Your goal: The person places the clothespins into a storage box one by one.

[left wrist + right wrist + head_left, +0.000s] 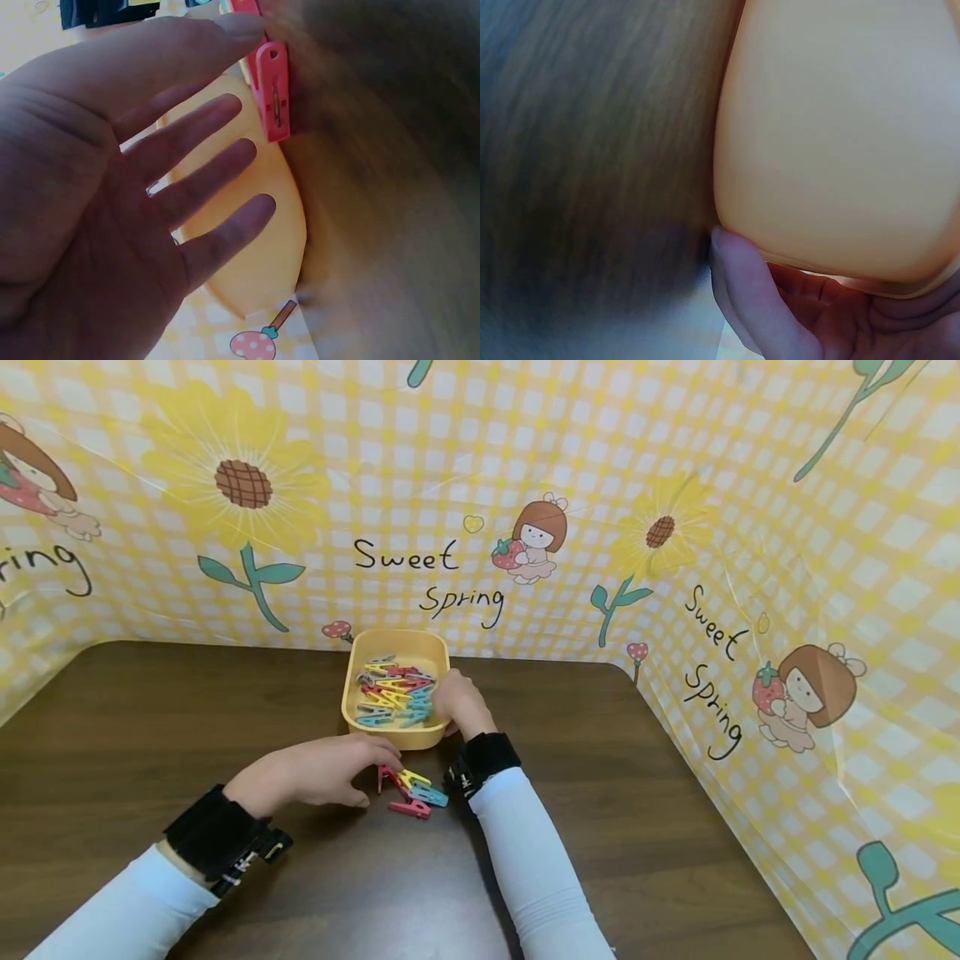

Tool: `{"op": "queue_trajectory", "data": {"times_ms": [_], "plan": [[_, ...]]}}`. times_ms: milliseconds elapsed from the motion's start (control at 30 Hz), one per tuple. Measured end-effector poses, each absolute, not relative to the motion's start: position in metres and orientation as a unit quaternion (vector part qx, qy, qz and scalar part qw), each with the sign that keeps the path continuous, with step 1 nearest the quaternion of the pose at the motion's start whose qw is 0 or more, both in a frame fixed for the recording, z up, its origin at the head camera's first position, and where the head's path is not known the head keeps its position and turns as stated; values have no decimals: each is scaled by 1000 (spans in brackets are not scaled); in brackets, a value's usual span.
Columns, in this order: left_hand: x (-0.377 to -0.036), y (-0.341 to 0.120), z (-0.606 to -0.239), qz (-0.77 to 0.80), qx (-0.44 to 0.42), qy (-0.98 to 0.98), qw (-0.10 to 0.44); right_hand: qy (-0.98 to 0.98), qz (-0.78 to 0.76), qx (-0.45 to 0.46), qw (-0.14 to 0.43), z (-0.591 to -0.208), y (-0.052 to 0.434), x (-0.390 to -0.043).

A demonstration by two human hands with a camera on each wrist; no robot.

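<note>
Near the desk's far edge, the right hand [455,700] grips the yellow tub [396,647] of pegs while the left hand [318,770], fingers nearly straight, touches a pink peg [272,90]; pinching it probably comes next.

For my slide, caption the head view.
Left hand touches loose clothespins on the table; right hand holds the yellow tub of pegs.

Yellow tub [356,697] of coloured clothespins [393,689], few pegs [412,789] on table
</note>
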State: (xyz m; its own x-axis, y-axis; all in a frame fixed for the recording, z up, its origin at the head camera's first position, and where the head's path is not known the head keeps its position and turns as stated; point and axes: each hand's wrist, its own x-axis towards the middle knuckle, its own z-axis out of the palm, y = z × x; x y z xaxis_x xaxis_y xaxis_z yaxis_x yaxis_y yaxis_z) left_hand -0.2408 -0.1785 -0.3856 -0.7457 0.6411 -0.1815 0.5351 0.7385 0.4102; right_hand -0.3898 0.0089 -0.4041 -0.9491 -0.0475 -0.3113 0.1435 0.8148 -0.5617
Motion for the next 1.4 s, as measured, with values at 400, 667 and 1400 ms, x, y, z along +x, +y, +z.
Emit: {"op": "queue_trajectory", "data": {"times_ms": [400,667,1400], "plan": [[-238,-184,-379,155,290,928,177,940,-300,16,162,-404,11,-391],[-238,-192,-373,160,248,932,210,940,-299,22,165,-401,10,-388],[-240,-182,-382,170,221,943,180,942,-296,20,158,-402,10,-390]]}}
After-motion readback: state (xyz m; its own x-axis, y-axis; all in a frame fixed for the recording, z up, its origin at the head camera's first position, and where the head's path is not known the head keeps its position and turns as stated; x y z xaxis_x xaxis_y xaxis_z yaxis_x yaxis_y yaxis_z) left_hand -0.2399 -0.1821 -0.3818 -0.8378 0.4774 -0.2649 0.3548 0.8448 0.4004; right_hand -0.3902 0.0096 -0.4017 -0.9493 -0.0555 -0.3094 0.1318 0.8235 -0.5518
